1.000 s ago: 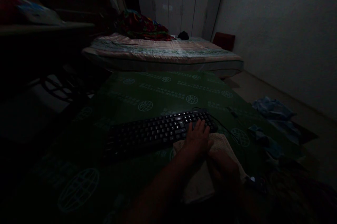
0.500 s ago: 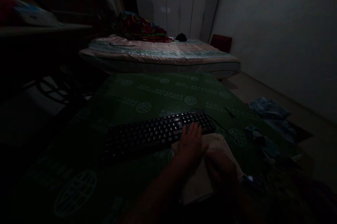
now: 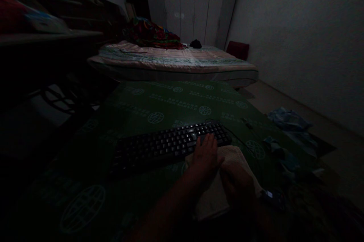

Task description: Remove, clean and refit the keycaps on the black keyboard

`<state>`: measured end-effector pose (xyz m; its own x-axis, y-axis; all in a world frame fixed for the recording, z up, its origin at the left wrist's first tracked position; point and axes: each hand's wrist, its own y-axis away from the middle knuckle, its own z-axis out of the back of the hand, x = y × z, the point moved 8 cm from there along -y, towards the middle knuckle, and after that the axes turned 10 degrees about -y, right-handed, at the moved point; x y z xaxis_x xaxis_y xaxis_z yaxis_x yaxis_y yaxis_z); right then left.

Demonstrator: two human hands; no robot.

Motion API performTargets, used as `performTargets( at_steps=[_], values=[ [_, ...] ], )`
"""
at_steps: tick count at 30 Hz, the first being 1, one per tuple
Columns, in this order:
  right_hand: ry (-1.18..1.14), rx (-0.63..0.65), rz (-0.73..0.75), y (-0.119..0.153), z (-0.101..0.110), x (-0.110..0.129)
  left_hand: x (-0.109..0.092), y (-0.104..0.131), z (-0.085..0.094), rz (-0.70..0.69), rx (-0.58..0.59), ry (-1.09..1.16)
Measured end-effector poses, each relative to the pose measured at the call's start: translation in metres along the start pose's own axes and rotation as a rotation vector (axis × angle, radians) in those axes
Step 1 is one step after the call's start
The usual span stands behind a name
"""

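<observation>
In the head view, the keyboard (image 3: 159, 145) lies on the green worktop (image 3: 182, 101). The left hand (image 3: 207, 153) is spread, fingers at the keyboard's near edge, over the cloth (image 3: 231, 154). The right hand (image 3: 238, 183) is curled at the cloth; whether it grips, I cannot tell.

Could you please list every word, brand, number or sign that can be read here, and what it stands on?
No word or number is readable.
Green table: globe emblems and pale printing, the printing too blurred to read.
Keyboard: key markings, too small and dim.
</observation>
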<state>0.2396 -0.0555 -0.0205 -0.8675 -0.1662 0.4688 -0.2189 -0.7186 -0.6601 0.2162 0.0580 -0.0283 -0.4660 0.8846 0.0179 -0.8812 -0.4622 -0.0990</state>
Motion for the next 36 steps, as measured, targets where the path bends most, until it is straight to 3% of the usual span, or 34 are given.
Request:
performTargets(
  at_steps=[36],
  values=[
    [0.006, -0.039, -0.008, -0.004, 0.003, 0.003, 0.005, -0.014, 0.004, -0.062, -0.05, -0.028]
  ],
)
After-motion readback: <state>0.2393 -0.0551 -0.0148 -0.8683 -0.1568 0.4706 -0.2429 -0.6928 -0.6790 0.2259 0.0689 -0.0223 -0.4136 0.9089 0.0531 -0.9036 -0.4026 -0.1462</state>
